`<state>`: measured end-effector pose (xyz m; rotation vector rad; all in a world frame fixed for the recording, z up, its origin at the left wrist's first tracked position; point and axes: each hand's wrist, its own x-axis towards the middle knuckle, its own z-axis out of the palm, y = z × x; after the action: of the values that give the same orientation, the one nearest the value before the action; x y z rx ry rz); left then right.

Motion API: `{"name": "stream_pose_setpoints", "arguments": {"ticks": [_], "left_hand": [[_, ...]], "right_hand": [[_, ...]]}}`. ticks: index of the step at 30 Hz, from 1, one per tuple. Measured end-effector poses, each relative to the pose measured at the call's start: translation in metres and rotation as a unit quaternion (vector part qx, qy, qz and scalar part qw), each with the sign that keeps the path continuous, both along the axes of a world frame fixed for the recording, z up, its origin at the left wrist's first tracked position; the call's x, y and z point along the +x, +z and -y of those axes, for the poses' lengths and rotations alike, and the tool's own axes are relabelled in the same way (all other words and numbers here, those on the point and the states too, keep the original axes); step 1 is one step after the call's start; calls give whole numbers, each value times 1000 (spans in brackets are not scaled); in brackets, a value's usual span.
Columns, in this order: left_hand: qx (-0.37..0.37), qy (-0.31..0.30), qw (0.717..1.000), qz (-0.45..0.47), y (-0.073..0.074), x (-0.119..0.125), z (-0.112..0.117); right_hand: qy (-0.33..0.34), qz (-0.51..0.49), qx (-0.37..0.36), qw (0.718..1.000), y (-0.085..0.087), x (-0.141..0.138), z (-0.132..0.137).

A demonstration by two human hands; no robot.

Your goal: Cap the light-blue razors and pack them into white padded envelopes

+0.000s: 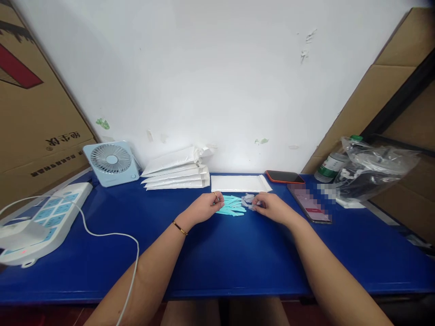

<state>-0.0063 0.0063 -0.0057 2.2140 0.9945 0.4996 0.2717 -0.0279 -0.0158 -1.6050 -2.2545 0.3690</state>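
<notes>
Head camera: what carries all of this?

"A glossy blue bench (pixel 238 258), backed by a white wall (pixel 217 81) with peeled spots."

"Where do the teal strips (pixel 234 206) lie?"

"In a loose pile at the middle of the bench; take them as the clock's centre. Pale translucent pieces (pixel 248 198) sit just beside, at two."

"And the hands?"

"The left hand (pixel 205 208) bends its fingertips toward its thumb over the pile's nine o'clock end. The right hand (pixel 273 208) curls its fingers at the pale pieces. Whether either grips anything, one cannot tell."

"What rings them?"

"A flat white envelope (pixel 239 183) at twelve, stacked white mailers (pixel 176 174) at ten, a power strip (pixel 59 219) at nine, a red-edged phone (pixel 285 176) at two."

"The room's sides?"

"A printed cardboard box (pixel 50 113) toward ten, plain cardboard (pixel 380 90) toward two."
</notes>
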Motion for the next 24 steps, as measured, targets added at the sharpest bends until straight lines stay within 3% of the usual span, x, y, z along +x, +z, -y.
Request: {"name": "stream_pose_setpoints", "arguments": {"ticks": [5, 9, 14, 18, 24], "left_hand": [[-5, 4, 1000, -7, 0, 0, 0], [-3, 6, 1000, -18, 1, 1, 0], [14, 9, 1000, -18, 1, 2, 1], [27, 10, 1000, -10, 0, 2, 0], [30, 4, 1000, -6, -1, 2, 0]], "right_hand": [[-1, 18, 16, 1000, -4, -2, -3], [-10, -108, 0, 994, 0, -8, 2], [-12, -275, -51, 960, 4, -18, 5], [-26, -379, -126, 916, 3, -25, 4], [-46, -451, -113, 884, 1, -35, 6]]}}
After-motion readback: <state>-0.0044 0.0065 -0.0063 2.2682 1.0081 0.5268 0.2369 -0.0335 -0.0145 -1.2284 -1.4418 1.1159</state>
